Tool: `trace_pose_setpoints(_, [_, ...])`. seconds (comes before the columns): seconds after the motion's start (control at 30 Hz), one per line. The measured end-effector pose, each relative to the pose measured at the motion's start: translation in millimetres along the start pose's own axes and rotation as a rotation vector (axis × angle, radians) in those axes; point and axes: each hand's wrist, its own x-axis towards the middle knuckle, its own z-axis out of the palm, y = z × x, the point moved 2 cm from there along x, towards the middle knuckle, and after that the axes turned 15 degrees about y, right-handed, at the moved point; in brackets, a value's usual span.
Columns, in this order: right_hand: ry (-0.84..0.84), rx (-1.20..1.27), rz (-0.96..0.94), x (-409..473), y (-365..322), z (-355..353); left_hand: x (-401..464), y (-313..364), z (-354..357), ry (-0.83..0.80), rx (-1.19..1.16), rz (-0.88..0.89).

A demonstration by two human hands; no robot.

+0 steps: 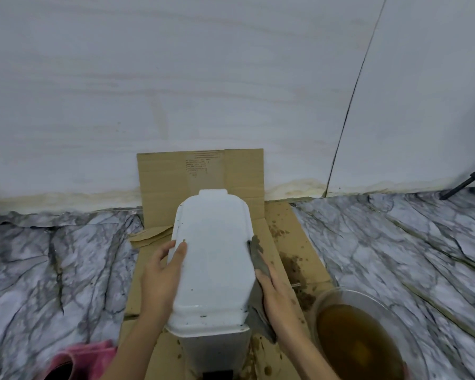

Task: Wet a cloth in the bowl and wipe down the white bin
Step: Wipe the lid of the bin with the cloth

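Both forearms reach up from six o'clock to the white pedal bin (213,259), which stands at centre on flattened cardboard (274,215) spread over a marble-patterned floor (52,256). Left hand (162,275) lies flat on the lid's nine o'clock edge, fingers straight and together. Right hand (276,294) presses a grey cloth (258,256) against the bin's three o'clock side, fingers extended. At five o'clock sits a clear bowl (327,297) of brown water; at seven o'clock, something pink (93,355).

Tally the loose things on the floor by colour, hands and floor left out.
White: 1, the bin
Grey: 1, the cloth
Brown: 1, the cardboard sheet
Clear: 1, the bowl of brown water
Pink: 1, a pink thing, too blurred to name
Total: 5
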Motion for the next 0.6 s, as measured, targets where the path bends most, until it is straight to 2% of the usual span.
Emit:
trace_pose_setpoints(0.17, [-0.094, 0.034, -0.065, 78, -41, 33, 4, 1, 2, 0.004, 0.021, 0.009])
trace_pose_setpoints(0.23, [-0.091, -0.024, -0.095, 125, -55, 50, 6, 0, 3, 0.000, 0.005, -0.005])
trace_pose_setpoints(0.33, [-0.040, -0.354, -0.048, 178, -67, 73, 8, -1, 3, 0.001, -0.017, -0.021])
trace_pose_setpoints(0.4, [-0.013, -0.606, -0.086, 190, -73, 82, 8, -1, 1, 0.000, -0.023, -0.024])
trace_pose_setpoints(0.47, [-0.015, -0.815, -0.304, 186, -79, 91, 6, -1, 1, 0.009, -0.019, -0.017])
trace_pose_setpoints(0.53, [-0.059, -1.006, -0.636, 159, -81, 105, 2, 2, 3, 0.035, 0.005, 0.019])
trace_pose_setpoints(0.57, [-0.091, -1.052, -0.772, 138, -77, 113, -1, 4, 4, 0.048, 0.021, 0.035])
trace_pose_setpoints(0.6, [-0.134, -1.034, -0.827, 114, -72, 121, -3, 5, 4, 0.060, 0.032, 0.049])
